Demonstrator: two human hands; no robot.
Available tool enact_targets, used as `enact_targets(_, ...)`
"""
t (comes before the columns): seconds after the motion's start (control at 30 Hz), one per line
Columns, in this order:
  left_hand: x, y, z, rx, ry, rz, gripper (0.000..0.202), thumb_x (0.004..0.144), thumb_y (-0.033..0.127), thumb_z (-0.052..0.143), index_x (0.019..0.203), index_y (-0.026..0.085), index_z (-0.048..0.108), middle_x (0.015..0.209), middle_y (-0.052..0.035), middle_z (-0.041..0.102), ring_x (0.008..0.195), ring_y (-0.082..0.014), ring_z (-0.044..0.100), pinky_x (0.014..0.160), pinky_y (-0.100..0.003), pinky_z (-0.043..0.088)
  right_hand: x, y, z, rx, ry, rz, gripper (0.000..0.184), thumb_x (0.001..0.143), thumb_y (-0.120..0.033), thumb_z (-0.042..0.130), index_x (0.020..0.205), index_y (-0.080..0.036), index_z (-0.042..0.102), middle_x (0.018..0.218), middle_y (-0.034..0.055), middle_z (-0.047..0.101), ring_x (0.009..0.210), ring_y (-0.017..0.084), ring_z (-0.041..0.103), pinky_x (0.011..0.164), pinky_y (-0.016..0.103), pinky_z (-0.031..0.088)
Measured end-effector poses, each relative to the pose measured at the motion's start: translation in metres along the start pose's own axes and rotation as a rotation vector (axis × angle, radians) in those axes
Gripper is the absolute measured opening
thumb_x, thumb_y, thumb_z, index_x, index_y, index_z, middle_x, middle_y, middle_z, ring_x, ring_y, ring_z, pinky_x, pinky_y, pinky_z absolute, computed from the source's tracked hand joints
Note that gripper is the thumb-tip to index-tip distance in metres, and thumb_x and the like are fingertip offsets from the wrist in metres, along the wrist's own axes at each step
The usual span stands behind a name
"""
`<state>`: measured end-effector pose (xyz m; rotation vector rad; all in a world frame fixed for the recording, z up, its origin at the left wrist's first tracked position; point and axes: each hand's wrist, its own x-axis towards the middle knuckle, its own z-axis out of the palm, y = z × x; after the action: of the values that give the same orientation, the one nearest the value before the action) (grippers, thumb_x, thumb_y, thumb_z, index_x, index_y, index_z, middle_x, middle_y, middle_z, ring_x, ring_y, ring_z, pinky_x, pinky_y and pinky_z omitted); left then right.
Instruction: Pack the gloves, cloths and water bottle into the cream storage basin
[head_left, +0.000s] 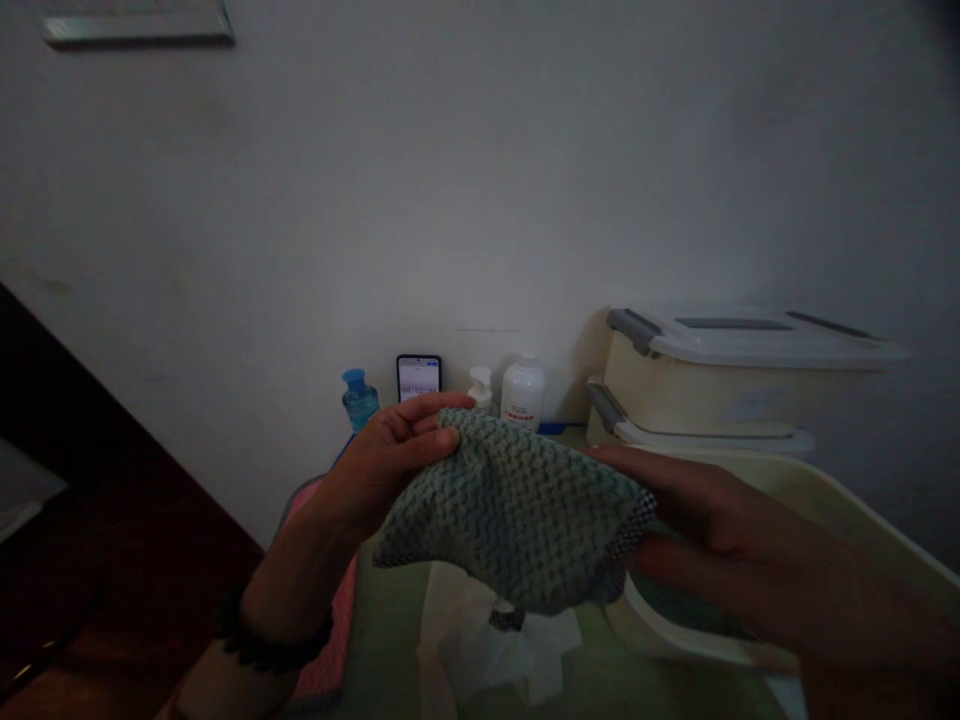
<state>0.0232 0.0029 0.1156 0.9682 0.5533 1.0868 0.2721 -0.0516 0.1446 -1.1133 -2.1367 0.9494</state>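
A grey-green textured cleaning cloth [540, 500] with a checked edge hangs in the air between my two hands. My left hand [401, 450] pinches its upper left part between thumb and fingers. At the cloth's right end, my right hand [697, 515] is closed on the checked edge, its fingertips partly behind the fabric. Below the cloth lies crumpled white thin material [502, 650], perhaps paper or plastic, with a small checked scrap of fabric showing on it. A pink cloth [334, 640] lies under my left forearm.
Against the wall stand a blue bottle [360, 398], a phone [418, 377] with a timer display, a white pump bottle [481, 388] and a larger white bottle [523, 392]. Stacked lidded bins [675, 395] are at the right, behind a cream tub [832, 490].
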Motion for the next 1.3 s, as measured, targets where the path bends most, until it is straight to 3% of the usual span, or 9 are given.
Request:
enact_targets(0.2,0.0,0.001,0.002,0.013,-0.01,0.017,0.028,0.062,0.018,0.078,0.087,0.021,0.066,0.073,0.0012,0.071,0.062,-0.0129,0.067,0.059,-0.02,0.054,0.011,-0.001,0.008,0.027,0.149,-0.07,0.053,0.079,-0.012,0.057,0.125,-0.036,0.049,0.115,-0.0011,0.061,0.1,0.017,0.06,0.087,0.032,0.049)
enact_targets(0.37,0.001,0.002,0.001,0.047,0.023,0.036,0.031,0.062,0.016,0.078,0.092,0.019,0.069,0.076,-0.001,0.07,0.067,-0.0126,0.065,0.061,-0.02,0.052,0.014,-0.002,0.01,-0.005,0.356,-0.172,0.031,0.086,-0.018,0.049,0.108,-0.033,0.064,0.108,-0.0014,0.066,0.1,0.018,0.061,0.085,0.031,0.049)
enact_targets(0.67,0.003,-0.002,-0.004,0.412,0.107,0.137,0.018,0.071,0.026,0.072,0.086,0.017,0.07,0.072,0.0001,0.065,0.063,-0.0095,0.057,0.056,-0.019,0.046,0.017,-0.002,0.01,0.141,0.311,-0.073,0.024,0.088,-0.023,0.051,0.107,-0.027,0.064,0.102,-0.0004,0.069,0.088,0.014,0.064,0.074,0.023,0.052)
enact_targets(0.87,0.005,-0.003,-0.002,0.38,0.06,0.259,0.015,0.076,0.029,0.067,0.082,0.015,0.065,0.074,0.0003,0.061,0.073,-0.0111,0.056,0.067,-0.021,0.044,0.019,0.001,0.01,0.15,0.395,-0.022,0.022,0.09,-0.032,0.049,0.106,-0.031,0.064,0.111,-0.0024,0.066,0.098,0.014,0.061,0.076,0.022,0.051)
enact_targets(1.0,0.003,-0.006,0.005,0.336,0.095,0.268,0.018,0.075,0.032,0.067,0.081,0.017,0.059,0.069,0.0031,0.057,0.063,-0.0081,0.052,0.057,-0.018,0.041,0.019,0.01,0.011,0.347,0.397,0.041,0.034,0.092,-0.045,0.041,0.114,-0.029,0.06,0.119,0.0013,0.062,0.11,0.019,0.055,0.089,0.029,0.047)
enact_targets(1.1,0.0,-0.007,0.014,0.411,0.199,0.277,0.017,0.077,0.033,0.065,0.084,0.019,0.057,0.066,0.0048,0.055,0.056,-0.0071,0.049,0.049,-0.016,0.037,0.017,0.011,0.014,0.509,0.301,0.058,0.052,0.09,-0.059,0.029,0.117,-0.026,0.059,0.114,0.0059,0.063,0.107,0.022,0.058,0.088,0.034,0.049)
enact_targets(1.17,-0.003,-0.007,0.02,0.475,0.247,0.305,0.016,0.078,0.033,0.063,0.084,0.019,0.056,0.066,0.0052,0.054,0.054,-0.0068,0.048,0.047,-0.015,0.036,0.016,0.007,0.015,0.453,0.214,0.081,0.049,0.083,-0.06,0.045,0.117,-0.025,0.057,0.107,0.0057,0.065,0.095,0.021,0.062,0.076,0.03,0.053)
enact_targets(1.23,-0.005,-0.007,0.026,0.53,0.269,0.338,0.017,0.077,0.032,0.064,0.082,0.019,0.054,0.066,0.0049,0.054,0.053,-0.0068,0.048,0.045,-0.015,0.035,0.015,0.0,0.016,0.318,0.169,0.144,0.048,0.073,-0.049,0.067,0.113,-0.026,0.057,0.099,0.0032,0.066,0.081,0.018,0.064,0.063,0.024,0.054)
enact_targets(1.3,-0.007,-0.007,0.029,0.54,0.264,0.341,0.017,0.077,0.031,0.064,0.081,0.019,0.052,0.065,0.0049,0.055,0.051,-0.0067,0.048,0.044,-0.015,0.035,0.016,-0.005,0.016,0.222,0.18,0.198,0.045,0.068,-0.04,0.074,0.107,-0.025,0.059,0.09,0.0009,0.065,0.07,0.015,0.063,0.054,0.02,0.051)
